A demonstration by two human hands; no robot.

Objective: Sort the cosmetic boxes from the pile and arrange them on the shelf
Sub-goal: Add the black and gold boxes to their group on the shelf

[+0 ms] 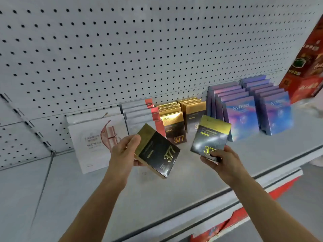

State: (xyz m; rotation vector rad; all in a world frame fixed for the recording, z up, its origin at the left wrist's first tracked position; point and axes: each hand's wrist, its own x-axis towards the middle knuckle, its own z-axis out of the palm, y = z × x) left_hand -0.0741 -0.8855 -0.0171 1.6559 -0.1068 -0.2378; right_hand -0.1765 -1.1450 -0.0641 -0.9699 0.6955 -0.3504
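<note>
Now each hand [125,151] [222,159] grips 1 black-gold box [157,152] [209,137] (over shelf [174,189]).

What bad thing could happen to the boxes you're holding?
The left hand holds its black and gold box tilted over the shelf, so it might slip. The right hand pinches the other box by its bottom corner, and pushing it in could topple the standing 377 boxes.

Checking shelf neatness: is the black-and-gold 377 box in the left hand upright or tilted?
Tilted. The 377 box in the left hand leans, its gold top toward upper left.
</note>
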